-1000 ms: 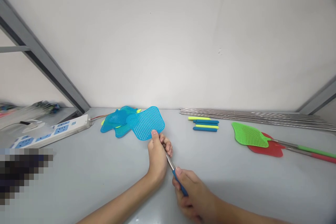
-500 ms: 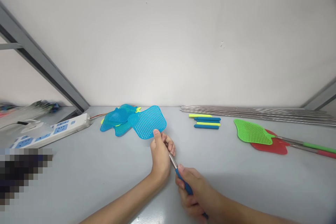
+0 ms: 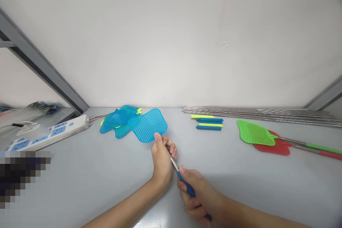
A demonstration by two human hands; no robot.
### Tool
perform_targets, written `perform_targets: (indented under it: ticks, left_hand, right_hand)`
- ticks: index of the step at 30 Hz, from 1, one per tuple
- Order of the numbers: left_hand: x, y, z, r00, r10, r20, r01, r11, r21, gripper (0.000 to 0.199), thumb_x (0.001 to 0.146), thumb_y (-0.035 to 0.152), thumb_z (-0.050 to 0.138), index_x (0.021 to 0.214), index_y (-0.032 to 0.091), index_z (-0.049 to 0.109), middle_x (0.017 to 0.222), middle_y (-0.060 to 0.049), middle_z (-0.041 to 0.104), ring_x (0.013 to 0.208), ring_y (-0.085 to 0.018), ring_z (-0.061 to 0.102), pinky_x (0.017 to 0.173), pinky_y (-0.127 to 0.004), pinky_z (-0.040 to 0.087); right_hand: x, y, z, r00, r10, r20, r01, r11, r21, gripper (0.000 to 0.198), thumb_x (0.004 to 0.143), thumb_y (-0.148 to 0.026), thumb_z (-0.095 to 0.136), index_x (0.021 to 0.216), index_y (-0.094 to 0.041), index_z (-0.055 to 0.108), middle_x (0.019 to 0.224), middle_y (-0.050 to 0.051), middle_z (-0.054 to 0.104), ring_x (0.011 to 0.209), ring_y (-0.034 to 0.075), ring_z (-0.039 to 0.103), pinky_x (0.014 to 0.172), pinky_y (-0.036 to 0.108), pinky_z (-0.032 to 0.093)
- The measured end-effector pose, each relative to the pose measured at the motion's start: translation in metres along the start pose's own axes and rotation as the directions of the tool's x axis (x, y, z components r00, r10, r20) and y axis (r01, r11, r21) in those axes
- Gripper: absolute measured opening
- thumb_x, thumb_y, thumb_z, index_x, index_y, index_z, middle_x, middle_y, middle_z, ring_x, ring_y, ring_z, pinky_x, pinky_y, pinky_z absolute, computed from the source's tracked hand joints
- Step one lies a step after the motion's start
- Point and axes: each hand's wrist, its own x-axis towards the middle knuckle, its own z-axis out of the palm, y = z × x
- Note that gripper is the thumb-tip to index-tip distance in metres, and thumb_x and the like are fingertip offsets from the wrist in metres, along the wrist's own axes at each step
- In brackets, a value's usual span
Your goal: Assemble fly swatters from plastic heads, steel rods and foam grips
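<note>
A blue fly swatter (image 3: 149, 125) with a perforated head is held between both hands. My left hand (image 3: 162, 155) is closed around the neck where the head meets the metal rod, its thumb lying against the lower edge of the head. Lower down, my right hand (image 3: 196, 192) grips the dark blue handle (image 3: 189, 187). A short stretch of bare metal rod (image 3: 174, 164) shows between the hands. Behind the held head, to the left, blue and yellow swatter heads (image 3: 121, 119) lie in an overlapping pile. The join under my left fingers is hidden.
Blue and yellow handle grips (image 3: 210, 127) lie near the wall. Long metal rods (image 3: 253, 113) stretch along the back right. A green swatter (image 3: 255, 133) overlaps a red swatter (image 3: 278, 148) at right. A white power strip (image 3: 61, 131) sits at left beside a grey frame post (image 3: 45, 64).
The whole scene has shifted slightly left in view. Both hands keep the same hold on the blue fly swatter, with little visible movement between them.
</note>
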Motion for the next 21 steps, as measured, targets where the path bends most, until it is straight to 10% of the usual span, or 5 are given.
perform_targets:
  ticks: [21]
  left_hand:
    - [-0.0061,-0.0006,-0.0037,1.0,0.017,-0.005,-0.017,1.0,-0.005,0.039,0.074,0.053,0.031,0.056,0.019,0.031,0.04,0.006,0.036,0.034,-0.007,0.033,0.036,-0.019,0.029]
  right_hand:
    - [-0.0038,-0.0057,-0.0019,0.992,0.05,0.113,-0.056,0.997,0.045,0.037,0.076,-0.053,0.026,0.062,-0.021,0.036,0.036,-0.01,0.025,0.024,0.003,0.013,0.019,0.012,0.02]
